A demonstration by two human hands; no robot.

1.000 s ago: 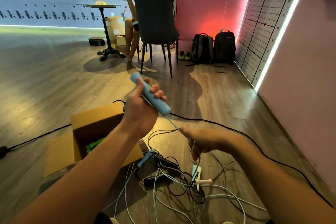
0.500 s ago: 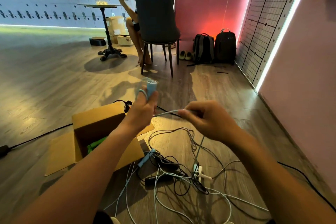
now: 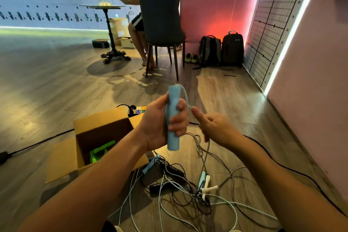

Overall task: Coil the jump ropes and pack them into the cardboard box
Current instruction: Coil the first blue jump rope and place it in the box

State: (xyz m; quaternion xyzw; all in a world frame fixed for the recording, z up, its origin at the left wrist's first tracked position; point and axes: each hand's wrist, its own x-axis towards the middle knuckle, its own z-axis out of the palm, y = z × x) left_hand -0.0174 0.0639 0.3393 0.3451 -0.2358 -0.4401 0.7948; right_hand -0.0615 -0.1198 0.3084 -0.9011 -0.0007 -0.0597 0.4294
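The blue handle (image 3: 173, 118) stood nearly upright above the floor (image 3: 56, 84), with the left hand (image 3: 160, 126) wrapped round its middle. From its top I saw the cord (image 3: 185, 96) arc over toward the right hand (image 3: 214, 128), which was just beside the left with its thumb raised. Blur kept me from telling whether it pinched the cord. Left of the hands sat the open box (image 3: 101, 120) with a green rope (image 3: 101, 150) inside. Below the hands a tangle (image 3: 178, 184) of ropes lay on the floor, white handles (image 3: 207, 186) among them. A chair (image 3: 160, 15) stood beyond.

Left hand (image 3: 156, 124) turned blue handle (image 3: 172, 142) upright.
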